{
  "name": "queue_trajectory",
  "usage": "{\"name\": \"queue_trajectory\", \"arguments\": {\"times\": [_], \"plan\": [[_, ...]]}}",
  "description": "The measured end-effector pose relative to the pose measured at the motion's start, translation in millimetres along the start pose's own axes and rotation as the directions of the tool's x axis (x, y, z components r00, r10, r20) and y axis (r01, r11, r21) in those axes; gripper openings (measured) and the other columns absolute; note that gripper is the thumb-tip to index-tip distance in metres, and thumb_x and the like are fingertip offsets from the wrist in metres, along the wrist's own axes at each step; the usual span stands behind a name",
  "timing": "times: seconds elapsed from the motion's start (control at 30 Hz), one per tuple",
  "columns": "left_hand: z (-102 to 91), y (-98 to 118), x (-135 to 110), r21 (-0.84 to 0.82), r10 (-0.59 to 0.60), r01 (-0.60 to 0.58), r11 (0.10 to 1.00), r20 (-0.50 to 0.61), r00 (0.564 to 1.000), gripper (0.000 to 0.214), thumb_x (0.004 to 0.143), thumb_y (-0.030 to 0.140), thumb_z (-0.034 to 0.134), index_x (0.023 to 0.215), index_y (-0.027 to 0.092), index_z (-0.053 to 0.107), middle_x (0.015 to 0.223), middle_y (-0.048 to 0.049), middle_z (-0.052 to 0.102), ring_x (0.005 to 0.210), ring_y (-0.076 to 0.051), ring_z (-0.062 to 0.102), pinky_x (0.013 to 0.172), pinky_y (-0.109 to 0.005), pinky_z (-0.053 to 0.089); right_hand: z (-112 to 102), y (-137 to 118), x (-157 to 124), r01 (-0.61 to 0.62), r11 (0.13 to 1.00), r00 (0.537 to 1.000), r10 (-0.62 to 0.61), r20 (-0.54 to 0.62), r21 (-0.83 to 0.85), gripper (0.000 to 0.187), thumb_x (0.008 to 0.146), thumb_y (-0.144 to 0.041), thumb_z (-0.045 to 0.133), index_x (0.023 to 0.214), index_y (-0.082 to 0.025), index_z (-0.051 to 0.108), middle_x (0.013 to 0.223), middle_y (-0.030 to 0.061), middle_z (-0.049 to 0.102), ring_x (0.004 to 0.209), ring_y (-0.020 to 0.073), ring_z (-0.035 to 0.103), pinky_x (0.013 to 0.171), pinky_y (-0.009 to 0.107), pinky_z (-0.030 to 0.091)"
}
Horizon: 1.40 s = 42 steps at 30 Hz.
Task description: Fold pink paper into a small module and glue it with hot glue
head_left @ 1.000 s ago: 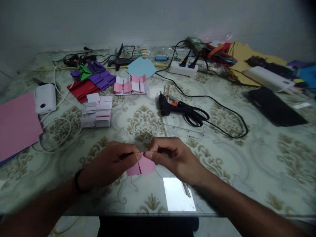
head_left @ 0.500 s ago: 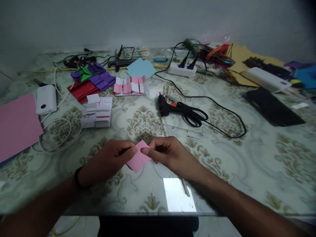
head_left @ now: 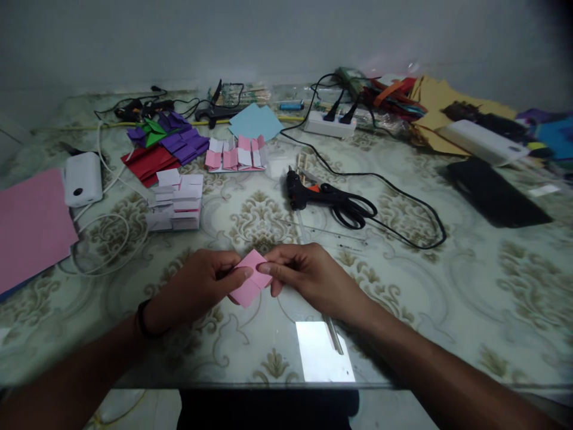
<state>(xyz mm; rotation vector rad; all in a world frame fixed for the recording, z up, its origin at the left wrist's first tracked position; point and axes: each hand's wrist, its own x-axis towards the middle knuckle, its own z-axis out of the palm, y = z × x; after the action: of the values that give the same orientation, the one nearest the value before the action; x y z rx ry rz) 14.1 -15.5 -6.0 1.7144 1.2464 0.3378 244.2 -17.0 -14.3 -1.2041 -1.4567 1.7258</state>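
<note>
A small folded piece of pink paper (head_left: 249,288) is held above the table between both hands, turned cornerwise with a fold line across it. My left hand (head_left: 210,278) pinches its left side, thumb on top and fingers underneath. On the right edge, my right hand (head_left: 304,275) presses its thumb on the paper, with the fingers curled behind and partly hidden. Beyond the hands lie white folded paper pieces (head_left: 185,200) and a row of pink and white folded pieces (head_left: 236,154).
A black glue gun (head_left: 298,188) and scissors (head_left: 351,206) lie ahead, a cable looping right. Pink sheets (head_left: 33,230) and a white power bank (head_left: 83,178) sit left. A power strip (head_left: 329,125) stands behind. At right are a black phone-like slab (head_left: 496,191) and yellow paper (head_left: 441,101).
The pink paper has shifted and turned slightly in my fingers. My left thumb now lies a little further over it. Objects on the table stay put.
</note>
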Motion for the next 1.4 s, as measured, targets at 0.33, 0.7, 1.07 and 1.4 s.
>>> {"name": "queue_trajectory", "arguments": {"times": [0.33,0.7,1.07,1.4], "plan": [[-0.1,0.3,-0.9,-0.042,-0.036,0.035,0.999,-0.018,0.999,0.042,0.099,0.047,0.057,0.069,0.018,0.058,0.062,0.0045,0.048,0.058,-0.011,0.042,0.054,-0.026,0.028,-1.3,1.2,0.3,-0.076,0.997,0.995,0.074,0.060,0.027,0.051,0.080,-0.066,0.091,0.074,-0.018,0.077,0.074,0.0043,0.079,0.063,0.0157,0.072,0.065,0.028,0.057],[-0.9,1.2,0.0,-0.032,-0.030,0.029,0.999,-0.005,1.000,0.044,0.099,0.048,0.058,0.067,0.018,0.055,0.060,0.0044,0.048,0.056,-0.011,0.040,0.053,-0.025,0.028,-2.3,6.2,1.5,-0.149,0.983,0.983,0.136,0.123,0.106,0.053,0.079,-0.066,0.092,0.076,-0.017,0.073,0.074,0.0041,0.080,0.059,0.0145,0.071,0.062,0.028,0.058],[-3.6,1.6,0.4,-0.099,-0.033,0.034,0.995,0.005,0.999,0.047,0.101,0.051,0.051,0.069,0.018,0.059,0.063,0.0035,0.050,0.060,-0.013,0.042,0.057,-0.027,0.033,-2.0,4.5,1.9,-0.102,0.991,0.992,0.095,0.087,0.082,0.051,0.080,-0.065,0.091,0.073,-0.017,0.075,0.072,0.0036,0.079,0.058,0.0133,0.070,0.061,0.026,0.054],[-4.0,-0.9,0.0,-0.006,0.009,-0.009,1.000,-0.011,1.000,0.045,0.103,0.050,0.050,0.070,0.019,0.058,0.064,0.0044,0.046,0.061,-0.013,0.041,0.057,-0.027,0.031,-0.8,-0.1,-0.1,-0.076,0.996,0.996,0.073,0.059,0.051,0.051,0.080,-0.065,0.091,0.072,-0.018,0.073,0.071,0.0027,0.077,0.060,0.0143,0.068,0.062,0.027,0.052]]}}
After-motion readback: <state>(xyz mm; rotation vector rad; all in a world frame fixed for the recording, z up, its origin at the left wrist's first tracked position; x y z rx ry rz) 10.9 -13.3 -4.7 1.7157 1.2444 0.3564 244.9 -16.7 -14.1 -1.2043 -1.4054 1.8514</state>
